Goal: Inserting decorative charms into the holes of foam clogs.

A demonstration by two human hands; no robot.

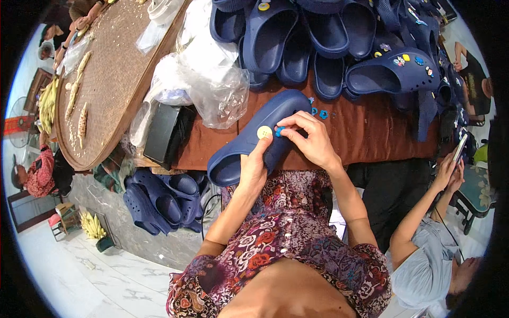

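A navy blue foam clog (289, 106) lies tilted across my front, its open heel toward my lower left. My left hand (255, 167) grips its side, the thumb up beside a round yellow button-shaped charm (264, 132) fixed on the upper. With pinched fingers my right hand (312, 139) holds a small blue flower-shaped charm (279, 131) against the clog, right of the yellow one. Beyond my right hand, loose blue flower charms (323, 114) rest on the brown cloth (366, 135). How far the held charm sits in the clog is hidden by my fingertips.
Navy clogs (270, 40) are piled at the back, including one decorated clog (395, 71) at right. Clear plastic bags (212, 87) and a black box (167, 135) lie left, beside a large woven tray (106, 79). More clogs (161, 199) hang below. A person with a phone (459, 148) sits right.
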